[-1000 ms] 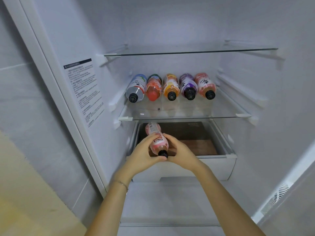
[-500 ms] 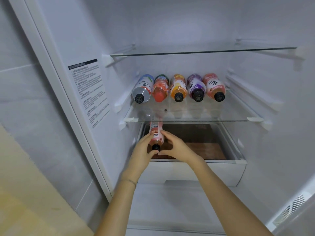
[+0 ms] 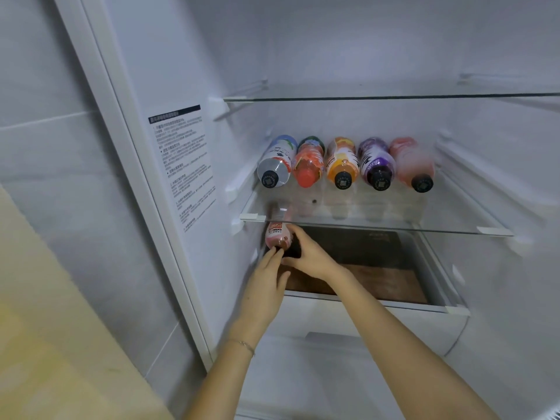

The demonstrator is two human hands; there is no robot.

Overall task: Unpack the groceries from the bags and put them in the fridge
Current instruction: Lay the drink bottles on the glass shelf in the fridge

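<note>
**Finding room in the fridge (image 3: 188, 65)**

Crowding the back of the middle shelf (image 3: 378, 226) with five bottles (image 3: 342, 165) lying side by side, leaving its front strip bare. Leaving tall free room above them, up to the upper shelf (image 3: 394, 97). Roofing the rear of the open drawer (image 3: 363, 303). Filling the drawer's left corner with a pink bottle (image 3: 277, 236), right hand (image 3: 312, 256) gripping it, left hand (image 3: 266, 286) touching its cap with straight fingers; keeping the right side passable.

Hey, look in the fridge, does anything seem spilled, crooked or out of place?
Nothing much. The five bottles lie in a tidy row on the glass shelf, caps forward, no spill. Only a small dark speck on the glass in front of them; I cannot tell what it is.
</note>
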